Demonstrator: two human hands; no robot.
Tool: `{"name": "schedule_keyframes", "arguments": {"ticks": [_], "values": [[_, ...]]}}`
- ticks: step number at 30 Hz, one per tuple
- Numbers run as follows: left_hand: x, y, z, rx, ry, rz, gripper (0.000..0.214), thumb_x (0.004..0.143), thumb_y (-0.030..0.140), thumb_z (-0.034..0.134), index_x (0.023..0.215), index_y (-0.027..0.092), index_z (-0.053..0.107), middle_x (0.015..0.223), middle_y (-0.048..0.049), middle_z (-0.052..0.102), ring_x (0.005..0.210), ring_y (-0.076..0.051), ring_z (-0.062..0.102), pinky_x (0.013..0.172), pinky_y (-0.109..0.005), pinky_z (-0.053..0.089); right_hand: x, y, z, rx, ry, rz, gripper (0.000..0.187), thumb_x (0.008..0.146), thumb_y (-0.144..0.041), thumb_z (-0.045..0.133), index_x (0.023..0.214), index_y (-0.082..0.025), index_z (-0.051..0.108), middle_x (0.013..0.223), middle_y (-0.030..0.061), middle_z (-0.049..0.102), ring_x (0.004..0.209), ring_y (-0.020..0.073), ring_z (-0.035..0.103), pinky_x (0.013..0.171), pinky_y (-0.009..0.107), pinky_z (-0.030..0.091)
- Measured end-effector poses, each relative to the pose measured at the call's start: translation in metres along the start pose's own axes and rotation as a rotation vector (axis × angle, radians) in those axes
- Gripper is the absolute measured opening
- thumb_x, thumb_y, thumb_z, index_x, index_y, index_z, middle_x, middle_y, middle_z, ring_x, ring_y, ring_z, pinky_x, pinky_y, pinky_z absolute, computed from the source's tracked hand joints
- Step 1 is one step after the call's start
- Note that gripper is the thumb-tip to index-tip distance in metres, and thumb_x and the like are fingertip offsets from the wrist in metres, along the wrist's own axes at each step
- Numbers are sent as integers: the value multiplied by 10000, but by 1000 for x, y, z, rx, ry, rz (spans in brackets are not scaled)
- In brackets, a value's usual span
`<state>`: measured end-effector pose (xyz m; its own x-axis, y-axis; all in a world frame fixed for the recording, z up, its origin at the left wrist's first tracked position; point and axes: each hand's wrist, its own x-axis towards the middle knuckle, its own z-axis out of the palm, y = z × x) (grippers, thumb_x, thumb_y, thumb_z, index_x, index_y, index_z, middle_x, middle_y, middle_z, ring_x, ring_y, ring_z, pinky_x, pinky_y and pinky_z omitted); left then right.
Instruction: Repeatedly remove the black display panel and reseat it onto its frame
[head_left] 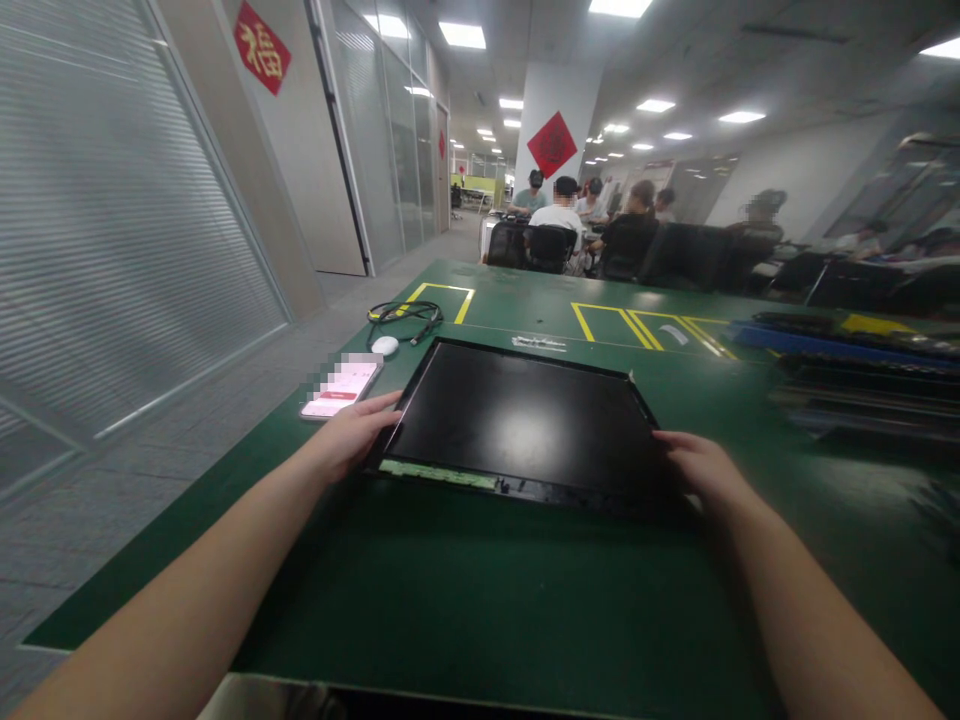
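A flat black display panel (529,415), screen side up, is held level over the green table (480,600). Along its near edge runs a strip (439,474) that looks green on the left and dark on the right. My left hand (356,432) grips the panel's left side, thumb on the rim and the other fingers partly hidden. On the opposite side my right hand (697,462) holds the right edge, its lower fingers out of sight under the panel. Whether the panel touches the table I cannot tell.
Left of the panel lie a phone (341,388), a white round object (385,346) and a coiled black cable (405,318). Small pale pieces (538,343) rest behind it. Blurred dark flat parts are stacked (840,385) at right. Several people sit beyond the table.
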<state>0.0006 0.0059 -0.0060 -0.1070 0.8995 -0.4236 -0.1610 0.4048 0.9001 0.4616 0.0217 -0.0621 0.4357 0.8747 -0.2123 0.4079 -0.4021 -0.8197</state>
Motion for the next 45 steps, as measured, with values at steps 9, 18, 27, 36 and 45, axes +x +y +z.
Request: {"name": "schedule_keyframes", "arguments": {"ticks": [9, 18, 27, 36, 45], "values": [[3, -3, -3, 32, 51, 26, 611, 872, -8, 592, 1456, 162, 536, 722, -66, 789, 569, -225, 754, 457, -262, 597, -2, -2, 2, 10, -7, 3, 589, 709, -53, 511, 1261, -132, 701, 882, 106, 738, 628, 154, 615, 544, 240, 460], [4, -3, -2, -46, 52, -9, 702, 821, -51, 605, 1475, 192, 521, 728, -67, 784, 510, -235, 733, 417, -282, 587, 3, 3, 1, -75, 2, -37, 576, 729, -68, 517, 1272, -126, 697, 756, 82, 709, 561, 140, 569, 510, 231, 417], [7, -8, -2, -36, 55, 12, 702, 851, -43, 558, 1508, 191, 473, 671, -49, 759, 447, -206, 694, 378, -267, 561, 8, 7, 1, -85, -6, -66, 578, 709, -65, 519, 1251, -126, 708, 957, 113, 754, 709, 167, 651, 573, 232, 472], [5, -6, 0, -57, 62, -2, 691, 860, -53, 544, 1509, 171, 468, 636, -39, 739, 425, -203, 683, 376, -262, 556, 2, 1, 1, -111, 22, -35, 578, 720, -86, 530, 1267, -143, 707, 828, 101, 739, 627, 162, 608, 547, 245, 461], [4, -7, 3, 17, 101, 15, 687, 832, -39, 580, 1479, 183, 515, 640, -37, 750, 457, -206, 694, 387, -255, 552, 10, 10, 1, -62, -7, -63, 585, 699, -83, 535, 1254, -148, 707, 933, 115, 757, 661, 170, 640, 554, 247, 472]]}}
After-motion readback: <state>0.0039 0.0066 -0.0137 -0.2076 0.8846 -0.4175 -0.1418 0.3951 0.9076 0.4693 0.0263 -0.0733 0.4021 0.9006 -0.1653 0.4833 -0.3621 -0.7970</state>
